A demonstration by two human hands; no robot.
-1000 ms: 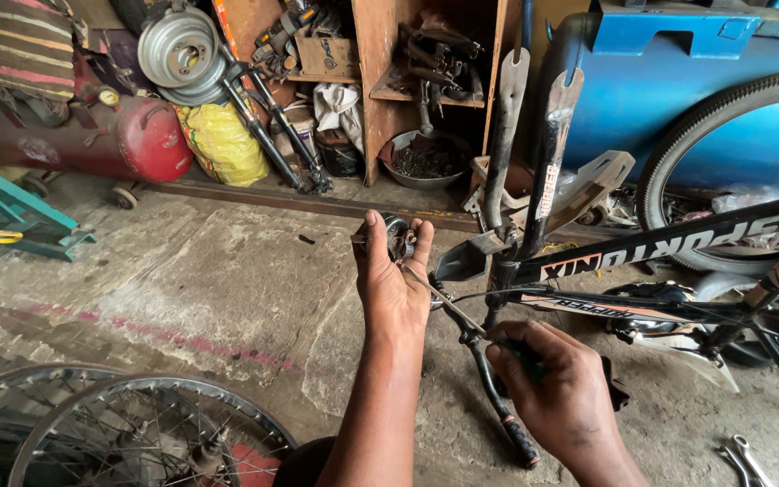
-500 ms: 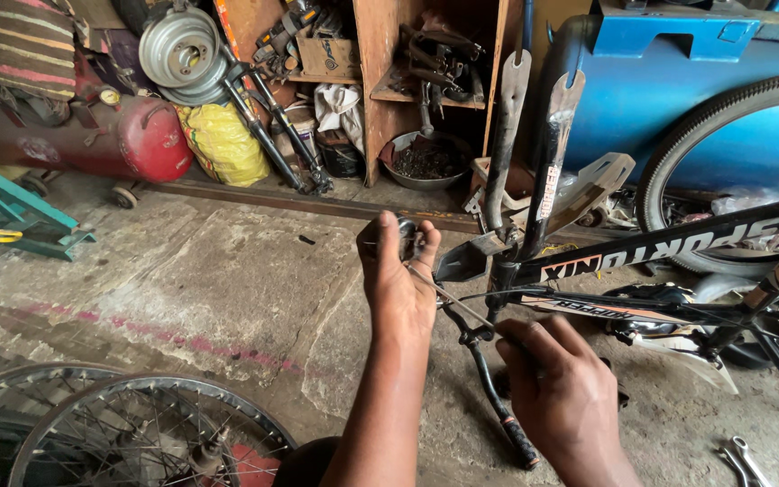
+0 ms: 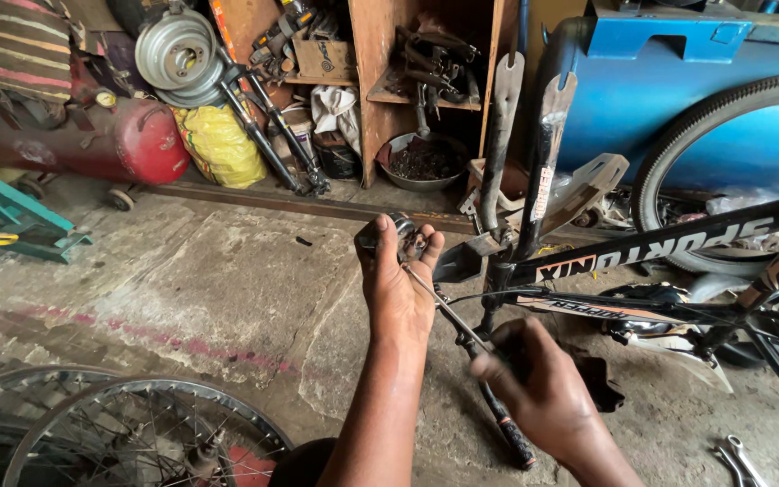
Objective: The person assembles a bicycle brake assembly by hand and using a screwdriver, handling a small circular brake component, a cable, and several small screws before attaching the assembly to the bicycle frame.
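The left hand [image 3: 396,287] grips a small dark metal part [image 3: 400,236], half hidden by the fingers [image 3: 386,236] and hard to make out; the right hand [image 3: 543,392] is closed round the lower end of a thin rod [image 3: 446,313], its tip covered; the rod runs slantwise from the part down-right to that hand, above the floor [image 3: 209,280] beside the upturned bike [image 3: 678,261]; a white label sits on the fork [image 3: 545,144]; a yellow bag [image 3: 218,144] lies by the red tank [image 3: 128,140].

We have one view, from the head, looking down and forward over our hands, close above the upturned bike [image 3: 642,261]; beyond the bike the shelf [image 3: 380,81] shows, farther off
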